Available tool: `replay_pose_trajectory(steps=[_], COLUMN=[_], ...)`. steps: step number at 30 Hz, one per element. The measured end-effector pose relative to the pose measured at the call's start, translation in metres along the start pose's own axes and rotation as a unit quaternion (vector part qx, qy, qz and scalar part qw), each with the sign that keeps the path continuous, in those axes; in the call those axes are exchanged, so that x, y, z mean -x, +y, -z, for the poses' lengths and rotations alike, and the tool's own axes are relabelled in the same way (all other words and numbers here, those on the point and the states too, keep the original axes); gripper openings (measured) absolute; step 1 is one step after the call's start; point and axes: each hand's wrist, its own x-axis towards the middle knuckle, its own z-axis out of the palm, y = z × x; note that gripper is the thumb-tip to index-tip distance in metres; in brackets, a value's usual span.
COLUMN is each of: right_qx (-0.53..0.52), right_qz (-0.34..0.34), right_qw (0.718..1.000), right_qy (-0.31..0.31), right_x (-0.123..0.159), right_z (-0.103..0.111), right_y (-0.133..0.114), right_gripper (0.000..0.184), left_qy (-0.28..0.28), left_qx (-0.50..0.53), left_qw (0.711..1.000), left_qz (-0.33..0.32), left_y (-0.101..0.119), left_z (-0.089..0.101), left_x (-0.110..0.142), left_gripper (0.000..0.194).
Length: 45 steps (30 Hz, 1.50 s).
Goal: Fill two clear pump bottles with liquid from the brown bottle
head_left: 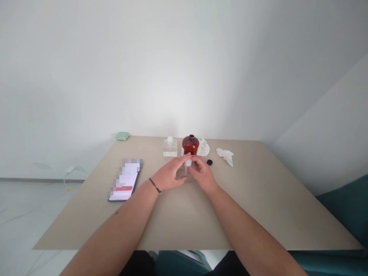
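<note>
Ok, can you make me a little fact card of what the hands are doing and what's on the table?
Left hand: around the near clear bottle
Right hand: at its white cap
Behind them: brown bottle, uncapped; back clear bottle; white item, partly hidden
Right side: black cap, crumpled tissue
Left side: phone
Far left corner: green case

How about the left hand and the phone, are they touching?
Apart: the head view shows a strip of tabletop between the phone and the left hand.

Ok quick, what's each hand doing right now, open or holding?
Left hand: curled around the clear bottle, holding it.
Right hand: at its white cap; grip unclear.
</note>
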Motion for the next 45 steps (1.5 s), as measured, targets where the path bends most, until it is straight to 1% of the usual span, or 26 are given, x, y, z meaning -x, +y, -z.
replay_pose_trajectory(steps=[2,4,6,10,14,16,18,20,22,24,26,28,30,32,34,37,40,42,45], right_qx=[-0.014,-0.021,-0.019,-0.011,-0.032,-0.04,-0.037,-0.028,-0.02,-0.024,-0.036,-0.042,-0.036,-0.021,-0.008,-0.022,-0.046,-0.038,-0.013], right_qz=[-0.015,-0.022,-0.018,0.003,-0.018,-0.025,-0.021,-0.01,0.002,0.002,-0.012,-0.025,-0.024,-0.014,-0.004,-0.011,-0.021,-0.016,-0.001], right_qw=[1.0,0.999,0.999,1.0,0.999,0.999,0.999,1.0,1.0,1.0,0.999,0.999,0.999,1.0,1.0,1.0,0.999,0.999,1.0], right_qy=[0.008,0.018,0.021,0.004,0.009,0.02,0.021,0.008,-0.003,-0.004,0.006,0.017,0.018,0.006,-0.003,0.0,0.019,0.023,0.007], right_x=[0.0003,0.0003,0.0002,0.0002,0.0005,0.0004,0.0,-0.0004,-0.0008,-0.0011,-0.0012,-0.0012,-0.0012,-0.0012,-0.0012,-0.0013,-0.0015,-0.0015,-0.0013], right_z=[-0.0016,-0.0026,-0.0023,0.0,-0.0018,-0.0027,-0.0021,-0.0003,0.0012,0.0009,-0.0009,-0.0025,-0.0022,-0.0002,0.0017,0.0008,-0.0023,-0.0023,0.0012], right_y=[0.0023,0.004,0.0039,0.0007,0.0015,0.0026,0.0025,0.0014,0.0005,0.0008,0.0017,0.002,0.0005,-0.0024,-0.0047,-0.0038,0.0002,0.0012,-0.0014], right_gripper=[0.028,0.029,0.026,0.018,0.028,0.029,0.025,0.02,0.018,0.023,0.029,0.031,0.027,0.021,0.019,0.025,0.031,0.028,0.02], left_qy=[0.0,0.001,0.0,0.002,0.005,0.005,0.007,0.007,0.009,0.01,0.009,0.008,0.009,0.009,0.012,0.014,0.013,0.013,0.011], left_qx=[0.0,0.001,0.001,0.002,0.005,0.007,0.009,0.009,0.009,0.009,0.007,0.006,0.008,0.012,0.014,0.014,0.013,0.014,0.015], left_qw=[1.0,1.0,1.0,1.0,1.0,1.0,1.0,1.0,1.0,1.0,1.0,1.0,1.0,1.0,1.0,1.0,1.0,1.0,1.0], left_qz=[-0.001,-0.004,-0.005,-0.005,-0.003,-0.003,-0.004,-0.005,-0.005,-0.006,-0.005,-0.001,0.002,0.0,-0.002,-0.001,-0.003,-0.004,-0.001], left_y=[-0.0002,-0.001,-0.0019,-0.0022,-0.0013,-0.0012,-0.0012,-0.0013,-0.0016,-0.0019,-0.0022,-0.0022,-0.0018,-0.0011,-0.0005,-0.0006,-0.0014,-0.0014,-0.0005], left_z=[0.0,-0.0001,-0.0001,0.0003,0.0007,0.0007,0.0007,0.0007,0.0007,0.0006,0.0005,0.0007,0.0009,0.0011,0.0011,0.0008,0.0006,0.0009,0.0015], left_x=[-0.0001,0.0001,0.0005,0.001,0.001,0.001,0.001,0.0011,0.0013,0.0014,0.0016,0.0018,0.0019,0.0017,0.0014,0.0011,0.0012,0.0014,0.0015], left_gripper=[0.086,0.085,0.084,0.083,0.083,0.083,0.083,0.084,0.084,0.084,0.084,0.084,0.083,0.082,0.082,0.082,0.083,0.083,0.083])
